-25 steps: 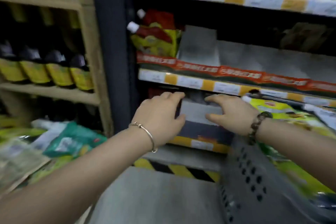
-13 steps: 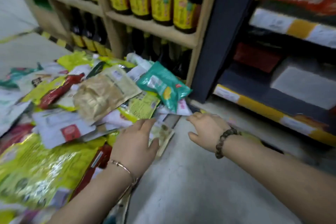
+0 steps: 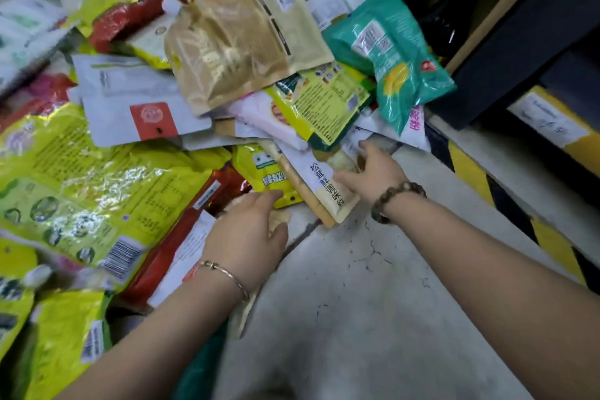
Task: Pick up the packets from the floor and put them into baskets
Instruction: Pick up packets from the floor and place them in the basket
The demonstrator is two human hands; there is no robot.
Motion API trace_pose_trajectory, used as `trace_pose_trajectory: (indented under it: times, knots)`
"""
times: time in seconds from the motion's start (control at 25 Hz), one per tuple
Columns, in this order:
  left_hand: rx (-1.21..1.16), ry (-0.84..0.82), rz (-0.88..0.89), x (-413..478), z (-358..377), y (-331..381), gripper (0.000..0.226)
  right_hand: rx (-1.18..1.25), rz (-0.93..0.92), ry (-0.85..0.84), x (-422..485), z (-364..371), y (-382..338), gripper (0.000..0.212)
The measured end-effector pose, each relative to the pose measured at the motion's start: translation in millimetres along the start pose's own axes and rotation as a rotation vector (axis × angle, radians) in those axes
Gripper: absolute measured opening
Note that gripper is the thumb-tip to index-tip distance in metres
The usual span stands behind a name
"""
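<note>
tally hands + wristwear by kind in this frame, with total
Hands: 2, the left hand and the right hand
Bead bracelet: 1, on the right wrist
Metal bangle: 1, on the left wrist
Total: 4

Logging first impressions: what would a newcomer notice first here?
A heap of packets covers much of the floor, a shiny yellow packet at left and a teal packet at upper right standing out. The left hand and right hand reach its edge, the right touching a white packet.
</note>
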State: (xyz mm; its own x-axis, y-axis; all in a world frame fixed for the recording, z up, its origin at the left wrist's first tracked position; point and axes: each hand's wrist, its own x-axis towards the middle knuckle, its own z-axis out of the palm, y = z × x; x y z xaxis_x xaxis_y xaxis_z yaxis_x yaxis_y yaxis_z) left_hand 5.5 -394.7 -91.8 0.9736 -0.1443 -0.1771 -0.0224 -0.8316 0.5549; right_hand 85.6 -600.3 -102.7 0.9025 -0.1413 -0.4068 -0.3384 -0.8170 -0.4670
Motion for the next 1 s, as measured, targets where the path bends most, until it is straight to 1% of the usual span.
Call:
trace_pose_trajectory:
  times: [0.08,0.12,0.2,0.24,0.32,0.44,0.52,0.6,0.64,0.68,0.76,0.8,0.84,0.88,0.92,1.0]
  knots:
    - [-0.047,-0.017,-0.062,3,6,1,0.05,0.068,0.061,-0.09,16,6,-2,0.095]
    - [-0.065,-0.019,-0.086,2,8,2,0.048,0.049,0.085,-0.107,21,11,-2,0.101]
    - [-0.134,-0.025,-0.105,-1,13,10,0.046,-0.055,0.127,-0.007,23,12,0,0.103]
    - [-0.186,-0.014,-0.108,0,16,11,0.044,-0.082,0.145,0.068,22,13,-1,0.099]
    - [-0.275,0.011,-0.15,6,18,9,0.04,-0.002,0.15,0.17,16,15,-6,0.077]
    - [-0.449,0.066,-0.301,7,16,1,0.032,0.159,0.147,0.102,-6,20,1,0.05]
    - [-0.677,0.1,-0.393,3,16,1,0.031,0.344,0.198,0.063,-30,21,11,0.041]
    - [-0.944,0.088,-0.526,-6,15,4,0.031,0.556,0.255,0.057,-65,28,26,0.023]
    - [-1.042,0.04,-0.591,-10,15,5,0.034,0.644,0.282,0.051,-82,31,29,0.021]
    - [-1.132,-0.062,-0.649,-15,16,4,0.036,0.731,0.304,0.039,-96,32,31,0.021]
    - [-1.294,-0.34,-0.718,-22,16,3,0.036,0.871,0.32,0.036,-115,36,29,0.021]
    - [-1.357,-0.447,-0.741,-23,14,2,0.043,0.884,0.31,0.053,-118,38,27,0.021]
    - [-1.414,-0.514,-0.739,-23,12,2,0.049,0.865,0.298,0.066,-119,41,25,0.022]
    - [-1.452,-0.524,-0.718,-23,11,2,0.052,0.839,0.282,0.066,-118,43,19,0.022]
    - [-1.467,-0.493,-0.688,-22,14,4,0.051,0.812,0.258,0.051,-118,46,15,0.023]
    - [-1.414,-0.331,-0.685,-20,18,9,0.043,0.782,0.192,-0.002,-115,52,4,0.022]
